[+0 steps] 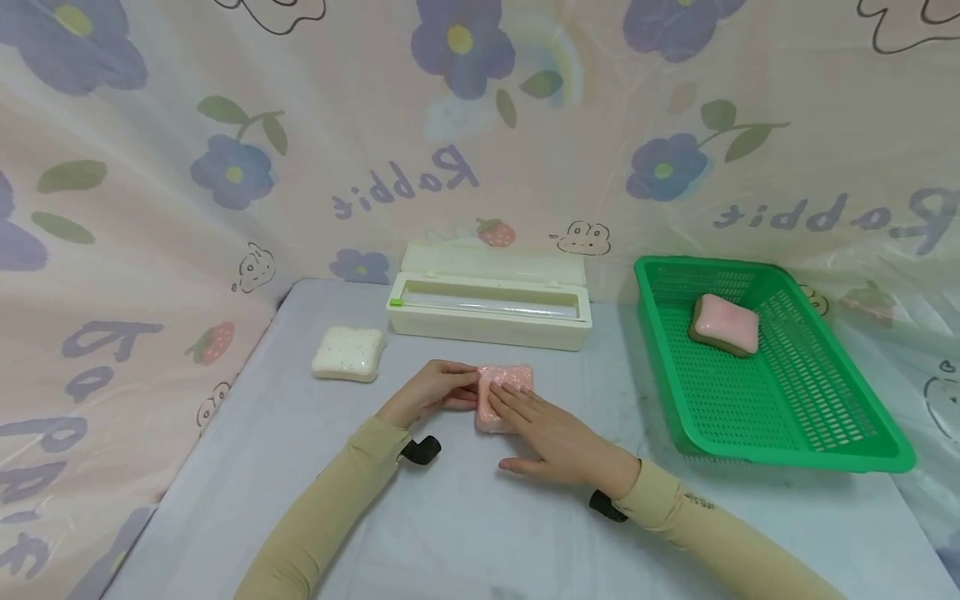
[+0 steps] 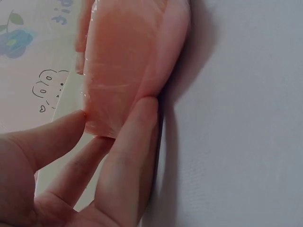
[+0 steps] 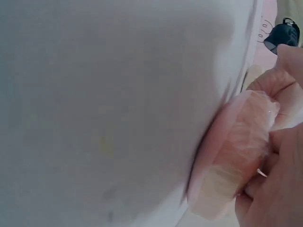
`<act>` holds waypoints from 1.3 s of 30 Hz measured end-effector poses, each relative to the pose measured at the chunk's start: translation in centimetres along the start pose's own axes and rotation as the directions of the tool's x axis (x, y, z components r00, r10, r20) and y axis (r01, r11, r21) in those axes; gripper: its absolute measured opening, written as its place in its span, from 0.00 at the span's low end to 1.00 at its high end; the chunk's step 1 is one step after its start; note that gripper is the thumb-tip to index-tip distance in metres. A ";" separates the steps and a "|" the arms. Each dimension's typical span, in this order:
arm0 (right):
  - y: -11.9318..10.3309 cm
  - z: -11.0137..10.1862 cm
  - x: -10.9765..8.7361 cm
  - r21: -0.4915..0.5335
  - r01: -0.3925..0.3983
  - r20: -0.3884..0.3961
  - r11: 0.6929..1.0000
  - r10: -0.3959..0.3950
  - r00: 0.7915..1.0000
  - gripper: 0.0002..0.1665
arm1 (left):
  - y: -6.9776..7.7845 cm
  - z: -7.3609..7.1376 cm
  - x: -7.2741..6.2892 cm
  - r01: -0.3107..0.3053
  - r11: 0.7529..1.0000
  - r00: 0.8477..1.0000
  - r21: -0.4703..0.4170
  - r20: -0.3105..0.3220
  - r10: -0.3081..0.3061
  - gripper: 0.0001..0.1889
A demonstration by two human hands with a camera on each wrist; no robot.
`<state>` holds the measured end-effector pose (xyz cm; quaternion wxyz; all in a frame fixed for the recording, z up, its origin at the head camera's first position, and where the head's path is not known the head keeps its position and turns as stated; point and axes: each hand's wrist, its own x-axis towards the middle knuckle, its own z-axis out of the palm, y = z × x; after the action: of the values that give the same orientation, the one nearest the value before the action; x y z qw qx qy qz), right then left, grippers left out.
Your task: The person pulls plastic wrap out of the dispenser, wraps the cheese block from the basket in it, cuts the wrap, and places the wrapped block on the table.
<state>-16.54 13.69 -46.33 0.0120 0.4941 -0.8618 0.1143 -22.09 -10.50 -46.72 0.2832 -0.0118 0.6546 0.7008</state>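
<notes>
A pink toast-shaped block point(image 1: 483, 421) wrapped in shiny clear film lies on the table in front of the person. At its left edge, the left hand point(image 1: 438, 392) pinches the wrapped side between thumb and fingers; the left wrist view shows the thumb touching one edge of the block point(image 2: 123, 61) and fingers against the other. The right hand point(image 1: 555, 442) lies across the top of the block, fingers extended and pressing on the film, thumb held apart. In the right wrist view the wrinkled film shows along the block's side point(image 3: 241, 142), and the right fingertips are partly hidden.
Behind the hands stands a cream cling film dispenser point(image 1: 487, 325), its lid raised. A white speckled toast-shaped block point(image 1: 348, 354) lies to the left. At right, a green plastic basket point(image 1: 795, 454) holds another pink-topped block point(image 1: 726, 325). Patterned cloth point(image 1: 525, 150) hangs behind the table.
</notes>
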 end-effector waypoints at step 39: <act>1.6 -2.1 0.7 -0.180 0.229 -0.356 0.957 -0.281 0.891 0.25 | 1.5 0.7 -5.6 -0.495 0.768 0.838 0.405 -0.010 0.545 0.25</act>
<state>-18.50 14.31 -44.54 0.2255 0.5697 -0.7765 0.1469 -17.71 -12.00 -43.11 0.0322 0.1819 0.7735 0.6062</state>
